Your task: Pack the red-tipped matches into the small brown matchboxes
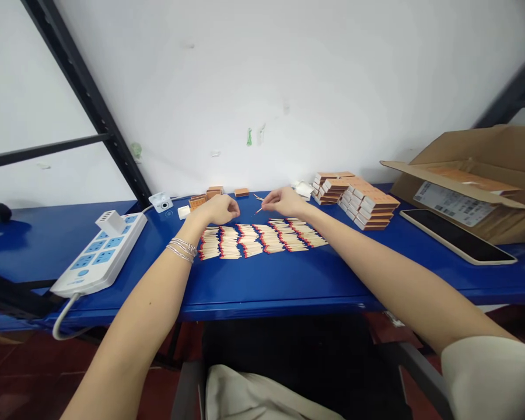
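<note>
Between thumb and fingertips, my right hand pinches a matchstick, its red tip pointing down and left. My left hand is closed with the fingers curled together, above the left end of the laid-out matches; whether anything is in it is hidden. Rows of red-tipped matches lie side by side on the blue table, nearer to me than both hands. A few loose matches lie just beyond my right fingertips. Behind my left hand stand several orange matchboxes, and one flat matchbox lies between the hands.
Stacked matchboxes stand right of my right hand, with crumpled white paper beside them. Farther right are a phone and an open cardboard box. A power strip and a small camera-like object sit left.
</note>
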Action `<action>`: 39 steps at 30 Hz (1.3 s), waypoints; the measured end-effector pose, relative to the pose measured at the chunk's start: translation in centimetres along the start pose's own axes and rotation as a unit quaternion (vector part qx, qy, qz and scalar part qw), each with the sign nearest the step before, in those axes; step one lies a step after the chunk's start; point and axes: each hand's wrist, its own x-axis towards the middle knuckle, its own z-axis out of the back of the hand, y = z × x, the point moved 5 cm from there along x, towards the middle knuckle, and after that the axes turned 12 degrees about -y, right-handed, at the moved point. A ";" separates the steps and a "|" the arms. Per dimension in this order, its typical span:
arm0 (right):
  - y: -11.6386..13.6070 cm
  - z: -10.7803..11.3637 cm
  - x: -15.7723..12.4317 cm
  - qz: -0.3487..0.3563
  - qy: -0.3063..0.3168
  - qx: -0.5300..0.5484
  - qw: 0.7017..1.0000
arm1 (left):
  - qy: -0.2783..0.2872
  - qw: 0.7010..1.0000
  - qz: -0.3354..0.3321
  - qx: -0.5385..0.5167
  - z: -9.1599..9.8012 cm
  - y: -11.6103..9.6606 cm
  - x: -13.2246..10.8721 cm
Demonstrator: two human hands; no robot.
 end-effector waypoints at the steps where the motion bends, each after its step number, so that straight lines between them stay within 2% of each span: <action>1: 0.1 -0.3 -0.2 0.007 0.006 -0.012 1.000 | 0.000 1.000 0.000 0.002 0.0 0.1 0.0; 5: 0.6 -1.1 -1.1 0.048 0.068 -0.095 0.992 | -0.001 1.000 -0.003 -0.001 0.0 0.0 0.0; 8: 0.5 -1.1 -1.2 0.055 0.126 -0.104 0.985 | 0.000 1.000 0.002 0.000 0.1 0.0 -0.1; 9: 0.4 -0.9 -0.9 0.054 0.126 -0.099 0.986 | -0.001 1.000 0.002 0.001 0.1 0.0 -0.1; 11: 0.0 0.0 0.2 0.044 0.085 -0.107 0.990 | -0.003 1.000 0.003 0.000 0.1 0.1 -0.2; 14: -1.3 1.2 2.5 0.021 0.001 -0.194 0.981 | -0.007 1.000 0.010 -0.004 0.1 0.3 -0.2; 16: -1.9 1.2 4.0 0.035 -0.015 -0.261 0.965 | -0.009 1.000 0.014 -0.004 0.1 0.3 -0.2; 20: -2.7 -0.5 6.2 0.078 0.022 -0.321 0.944 | -0.013 1.000 0.016 -0.002 0.2 0.3 -0.2; 24: -2.8 -1.4 6.8 0.095 0.045 -0.371 0.923 | -0.012 1.000 0.019 -0.002 0.2 0.3 -0.2; 28: -2.6 -0.9 5.9 0.106 0.069 -0.394 0.910 | -0.010 1.000 0.008 0.007 0.2 0.3 -0.2; 32: -2.1 0.4 4.2 0.108 0.096 -0.424 0.894 | -0.008 1.000 0.005 0.018 0.3 0.2 -0.2; 34: -1.9 1.3 3.2 0.088 0.115 -0.408 0.901 | -0.007 1.000 0.005 0.019 0.4 0.1 -0.2; 39: -0.7 2.8 1.4 0.050 0.142 -0.273 0.950 | -0.004 1.000 0.001 0.020 0.3 0.1 -0.1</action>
